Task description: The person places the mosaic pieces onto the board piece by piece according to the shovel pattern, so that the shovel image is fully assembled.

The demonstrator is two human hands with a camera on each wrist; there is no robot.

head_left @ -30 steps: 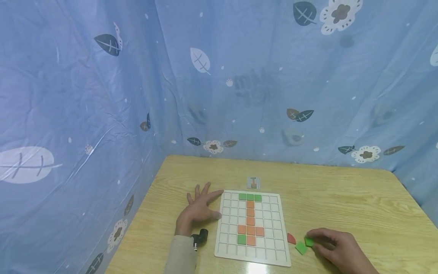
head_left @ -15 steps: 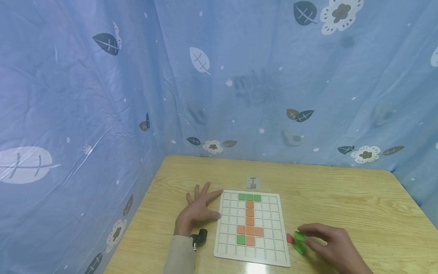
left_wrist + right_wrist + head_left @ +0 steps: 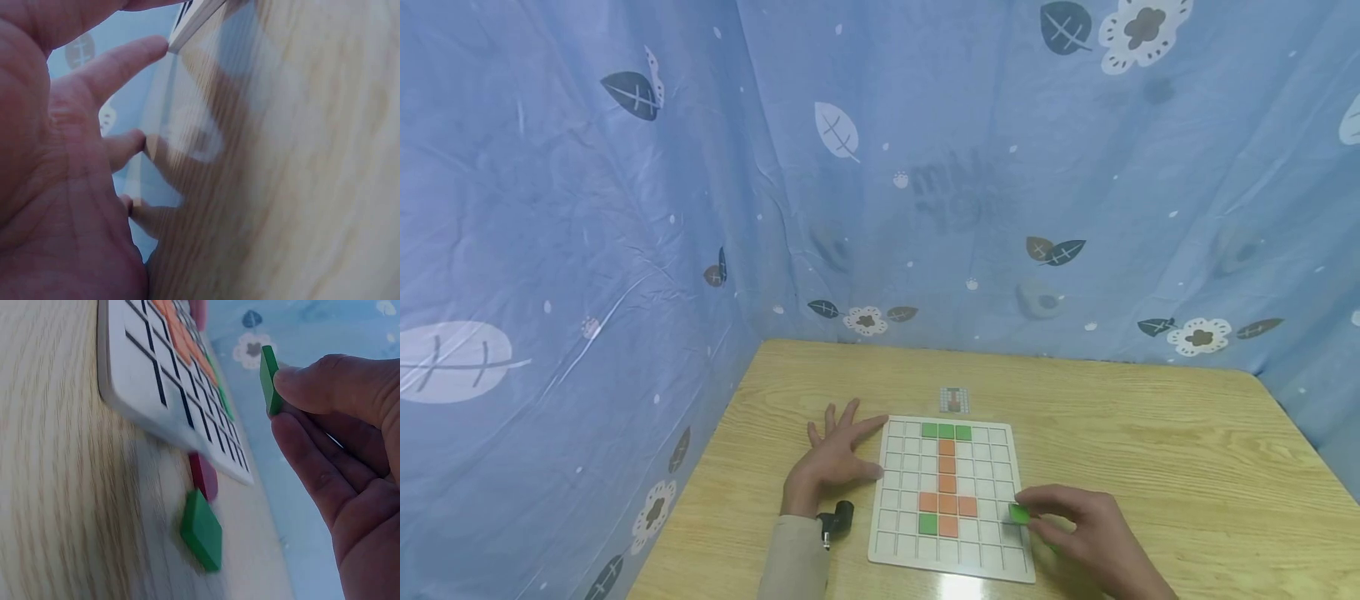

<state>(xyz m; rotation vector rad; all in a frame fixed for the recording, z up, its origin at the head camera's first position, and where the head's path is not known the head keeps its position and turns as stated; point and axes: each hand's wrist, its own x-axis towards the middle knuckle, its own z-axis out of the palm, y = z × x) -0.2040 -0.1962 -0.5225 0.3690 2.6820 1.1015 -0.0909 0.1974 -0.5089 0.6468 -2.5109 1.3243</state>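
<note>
A white grid board [image 3: 906,546] lies on the table with orange tiles [image 3: 947,483] forming a column and short crossbar. Green tiles sit in its top row [image 3: 946,432] and one [image 3: 928,523] lower left. My left hand [image 3: 833,462] is spread at the board's left edge, thumb and index fingertip touching it. Over the board's right edge my right hand [image 3: 1082,529] pinches a green square tile [image 3: 269,381] between thumb and fingers. On the table beside the board lie a red rounded piece [image 3: 204,477] and another green tile [image 3: 202,532], both hidden behind the hand in the head view.
A small picture card [image 3: 954,400] lies just beyond the board. The wooden table [image 3: 1150,433] extends to the right, and a blue patterned curtain [image 3: 925,208] hangs behind and at the left. A black device [image 3: 838,518] is on the left wrist.
My right hand has lifted the green tile from beside the other loose pieces and carried it left, over the board's right edge. The left hand has stayed put.
</note>
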